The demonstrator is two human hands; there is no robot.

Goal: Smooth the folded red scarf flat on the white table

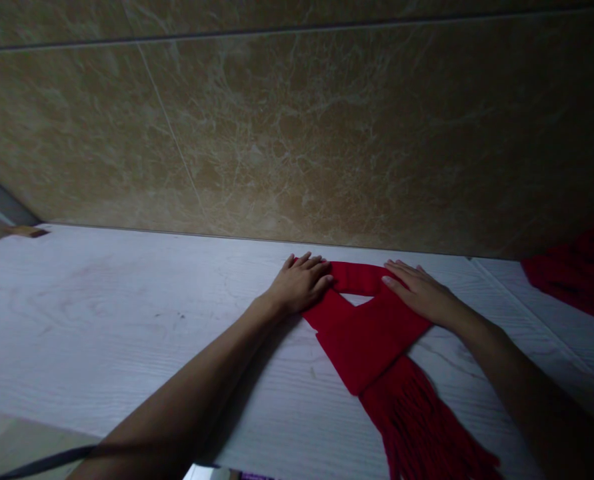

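A red scarf [367,340] lies on the pale wood-grain tabletop, folded into a loop whose ends cross, with fringe trailing toward me. My left hand [301,283] rests flat on the loop's upper left corner, fingers stretched out and pointing at the wall. On the upper right corner lies my right hand [417,290], also flat with its fingers extended. Between the hands runs the straight top band of the loop, and a small gap of tabletop shows below it. The fringe's lower end leaves the frame at the bottom.
A brown marbled tile wall [277,133] borders the far side of the white table [101,320]. More red fabric [577,270] is heaped at the right edge. A small wooden block [29,231] sits at the far left corner. A dark strap [41,461] crosses the lower left.
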